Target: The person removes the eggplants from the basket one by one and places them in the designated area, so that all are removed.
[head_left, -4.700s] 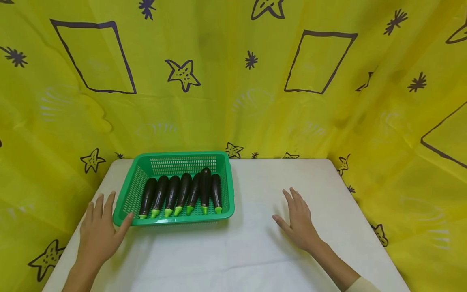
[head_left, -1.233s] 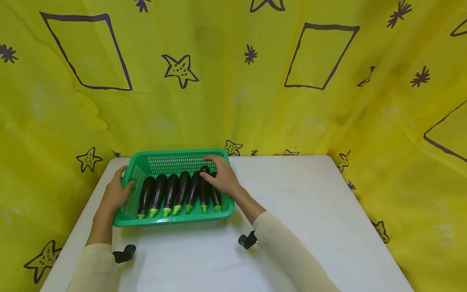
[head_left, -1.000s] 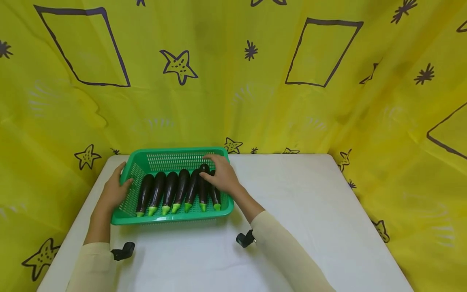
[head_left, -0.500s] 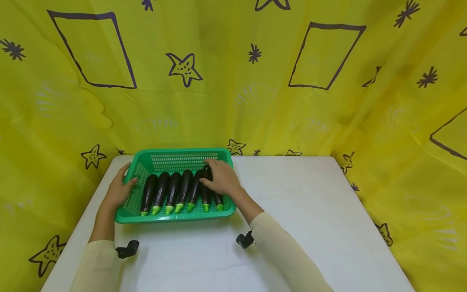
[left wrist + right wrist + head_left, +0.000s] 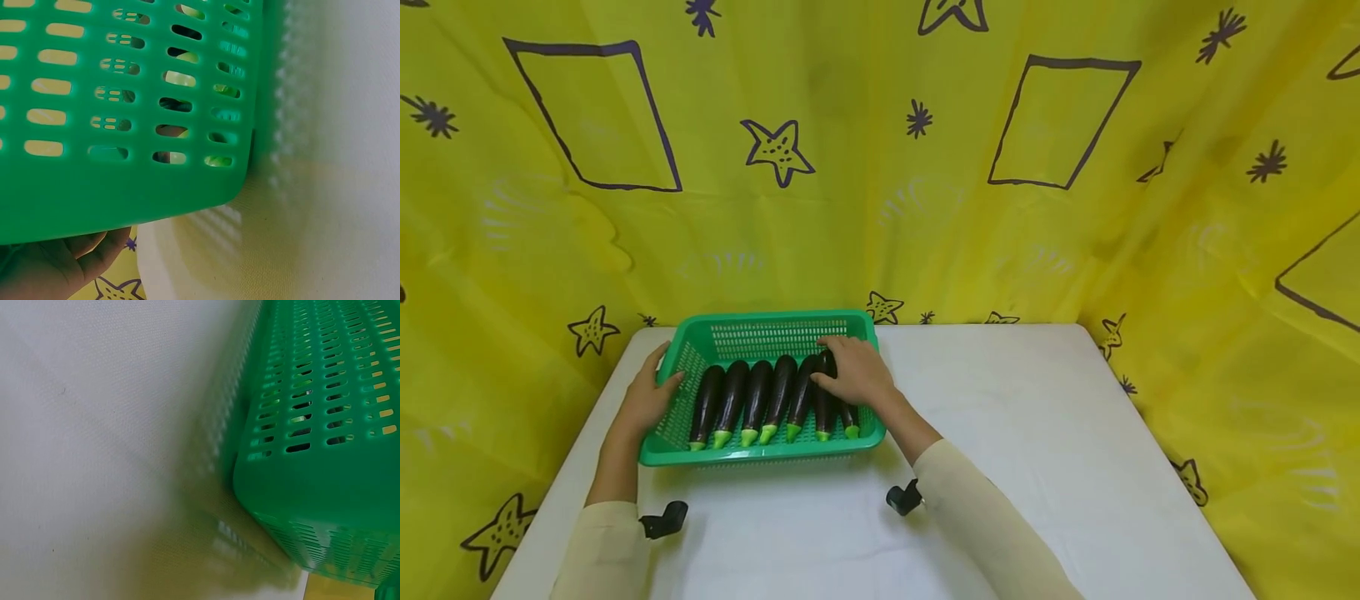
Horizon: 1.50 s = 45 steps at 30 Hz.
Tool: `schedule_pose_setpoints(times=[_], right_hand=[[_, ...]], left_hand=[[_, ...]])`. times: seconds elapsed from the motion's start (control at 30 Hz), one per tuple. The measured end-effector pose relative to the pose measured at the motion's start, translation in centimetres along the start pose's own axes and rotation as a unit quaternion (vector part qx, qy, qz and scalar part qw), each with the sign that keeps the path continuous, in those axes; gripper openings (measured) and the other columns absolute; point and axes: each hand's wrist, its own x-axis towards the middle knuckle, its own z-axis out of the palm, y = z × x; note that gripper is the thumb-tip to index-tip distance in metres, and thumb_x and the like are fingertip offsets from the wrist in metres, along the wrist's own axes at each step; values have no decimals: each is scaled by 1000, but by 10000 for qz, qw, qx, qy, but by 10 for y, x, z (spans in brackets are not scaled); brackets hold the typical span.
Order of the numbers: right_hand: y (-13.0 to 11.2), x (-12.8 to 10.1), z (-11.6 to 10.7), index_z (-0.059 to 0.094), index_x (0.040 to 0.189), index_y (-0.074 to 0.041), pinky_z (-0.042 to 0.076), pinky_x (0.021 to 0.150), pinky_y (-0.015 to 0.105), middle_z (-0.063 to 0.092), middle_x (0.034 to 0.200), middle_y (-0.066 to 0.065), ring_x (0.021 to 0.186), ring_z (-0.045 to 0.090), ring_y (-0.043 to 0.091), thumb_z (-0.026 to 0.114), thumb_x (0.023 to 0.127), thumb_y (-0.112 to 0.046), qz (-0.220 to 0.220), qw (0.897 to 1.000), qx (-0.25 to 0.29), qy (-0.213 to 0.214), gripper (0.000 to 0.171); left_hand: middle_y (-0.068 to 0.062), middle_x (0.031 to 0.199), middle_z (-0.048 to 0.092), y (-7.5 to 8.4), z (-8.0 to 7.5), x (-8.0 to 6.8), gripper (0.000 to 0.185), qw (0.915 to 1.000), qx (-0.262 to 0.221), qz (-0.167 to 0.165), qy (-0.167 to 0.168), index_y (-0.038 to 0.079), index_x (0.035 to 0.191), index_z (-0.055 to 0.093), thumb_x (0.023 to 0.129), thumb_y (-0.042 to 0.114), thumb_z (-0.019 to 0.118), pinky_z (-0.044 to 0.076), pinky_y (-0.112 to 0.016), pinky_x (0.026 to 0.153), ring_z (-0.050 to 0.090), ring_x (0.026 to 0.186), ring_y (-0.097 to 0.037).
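Note:
Toward the back left of the table sits a green plastic basket (image 5: 760, 454) holding a row of several dark eggplants (image 5: 756, 396), their green stem ends facing the front. My left hand (image 5: 646, 402) grips the basket's left rim, thumb on the inner side and fingers outside. Over the right part of the row, my right hand (image 5: 857, 373) holds the upper end of the second eggplant from the right (image 5: 824, 412) and partly hides it and the rightmost one (image 5: 849, 417). In the left wrist view, some fingers (image 5: 106, 250) show below the basket wall (image 5: 125, 194).
A white table (image 5: 1037, 433) extends right and in front of the basket. Yellow curtains (image 5: 865, 225) with drawn stars stand along the back and sides. Small black camera mounts (image 5: 666, 520) stick out from both cuffs. The right wrist view mainly shows the basket's wall (image 5: 312, 487).
Both hands were apart from the contents earlier; the left has come to the basket's left rim, the right onto an eggplant. Over the last second the right hand has closed further around it.

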Motion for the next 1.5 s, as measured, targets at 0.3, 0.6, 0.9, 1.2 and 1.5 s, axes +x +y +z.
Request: schedule_pose_setpoints(times=[0.3,0.6,0.9,1.2,1.5], right_hand=[[3,1,-1,60,147,-17,42,111,46,59,145,7,132,56,28,73,98,-44,-44,9999,105,31,57],[9,-5,-5,63,144,-17,53,97,43,55,137,9,119,62,27,77,98,-31,-200,9895,1375,396,50],[13,-7,-7,72,127,-7,53,95,41,60,129,8,115,60,26,78,96,-19,-634,9707,2211,690,34],[14,-6,-6,69,135,-14,57,91,37,64,138,3,117,64,22,76,98,-25,-763,9757,2017,386,40],[15,-10,-7,66,139,-11,57,89,36,64,138,6,115,67,27,76,98,-20,-614,9682,2404,327,44]], left_hand=[[-46,158,20,6,0,0,70,10000,-26,-43,-7,1,166,-2,114,22,40,36,-75,101,39,131,-63],[-46,156,24,5,0,-1,70,10000,11,-44,39,1,166,-1,114,22,41,39,-75,99,42,128,-63],[-46,154,26,6,-2,-2,70,10000,16,-53,67,0,166,0,114,21,41,40,-74,98,43,127,-63],[-46,153,27,2,0,-2,70,9999,-93,-36,86,1,166,0,114,22,41,40,-73,98,43,128,-62],[-46,157,21,2,0,-4,69,9999,-127,-35,75,0,166,0,114,20,41,34,-76,103,36,134,-64]])
